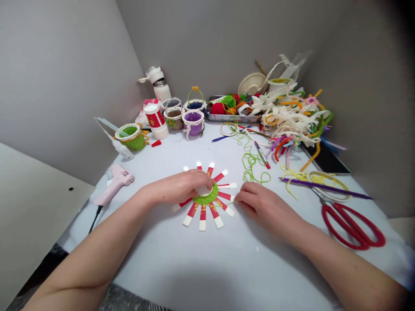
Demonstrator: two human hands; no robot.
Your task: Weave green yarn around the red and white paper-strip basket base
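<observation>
Green ring [207, 199] wound, left hand [189, 183] half-curled over it, grip unclear; outer strips [202, 219] bare, right hand [267, 207] pinching yarn [249, 163].

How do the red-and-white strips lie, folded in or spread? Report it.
Spread: the red-and-white strips fan outward like spokes around the green yarn ring, gaps between them; the left hand hides some.
</observation>
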